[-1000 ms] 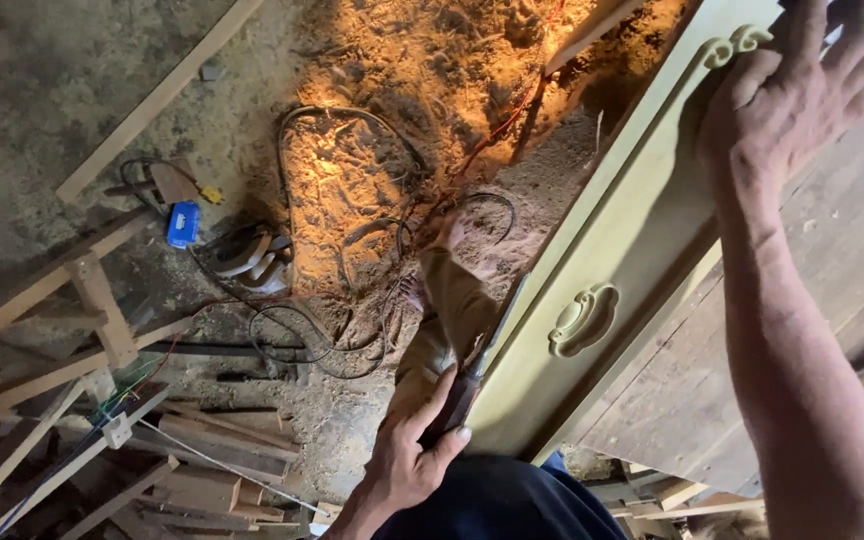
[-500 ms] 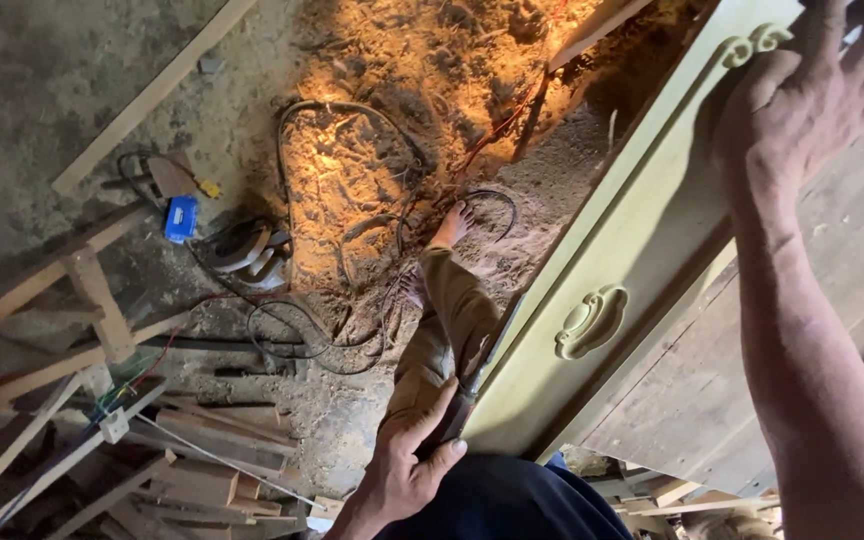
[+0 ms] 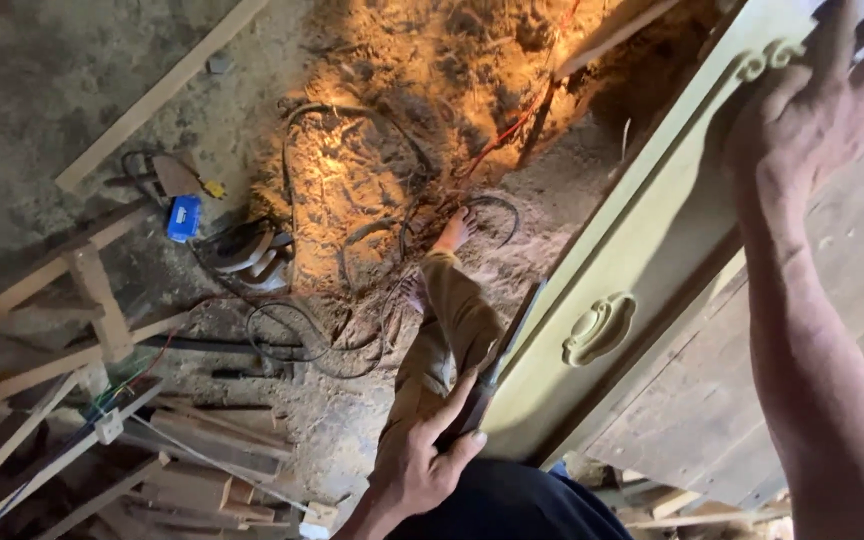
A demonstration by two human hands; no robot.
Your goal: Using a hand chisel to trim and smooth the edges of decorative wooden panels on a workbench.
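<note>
A pale green drawer front (image 3: 642,250) with a carved handle (image 3: 600,328) and a scroll ornament stands tilted on its edge, bare wood behind it. My left hand (image 3: 422,462) is at the bottom centre, shut on a long dark flat tool (image 3: 500,362) whose blade lies along the lower edge of the green front. At the top right my right hand (image 3: 812,115) lies flat with fingers spread on the upper end of the front, near the scroll ornament. My leg in khaki trousers (image 3: 447,330) stretches out towards the floor, foot bare.
A heap of orange sawdust (image 3: 402,90) with tangled cables (image 3: 352,300) covers the floor. A blue box (image 3: 183,217) and a power tool lie at the left. Wooden battens and offcuts (image 3: 102,400) pile up at the lower left. A long strip (image 3: 157,95) lies across the top left.
My leg has stretched further out, so the bare foot now shows by the cables. My right hand has shifted slightly up and right on the front. The left hand keeps its hold on the tool.
</note>
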